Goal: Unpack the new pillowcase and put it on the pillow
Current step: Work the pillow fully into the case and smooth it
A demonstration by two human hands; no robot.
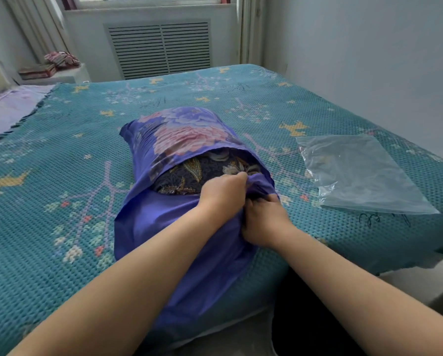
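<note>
Right now both sets of fingers are bunched into purple cloth at the centre of the frame: the left hand (223,194) curls over the rim of the pillowcase (179,227) where its mouth gapes, while the right hand (264,222), just below and touching it, pinches the same gathered edge. That paired grip looks meant to drag the opening along the dark patterned pillow (189,176), whose near end shows bare inside the mouth. Further up, the flowered far end is already filled out, so the job seems over halfway. Everything lies on the teal bedspread (61,150), close to the near edge for reach. At right of frame, well apart, lies the clear plastic bag (356,173), flat and apparently empty, so the unpacking looks done.
</note>
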